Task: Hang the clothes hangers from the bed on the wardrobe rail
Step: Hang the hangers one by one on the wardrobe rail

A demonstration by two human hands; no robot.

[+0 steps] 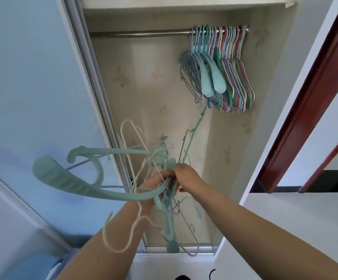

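Tangled hanger bundle [164, 178] gripped by left hand [156, 184] at necks; right hand [186, 176] pinches one teal hanger, probably freeing it. Wardrobe rail [139, 34] far, hung hangers [220, 67] crowded right.

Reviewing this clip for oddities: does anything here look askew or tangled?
Yes. The hanger bunch held by the left hand and right hand is tangled, hooks pointing every way. Hung hangers crowd the rail's right end.
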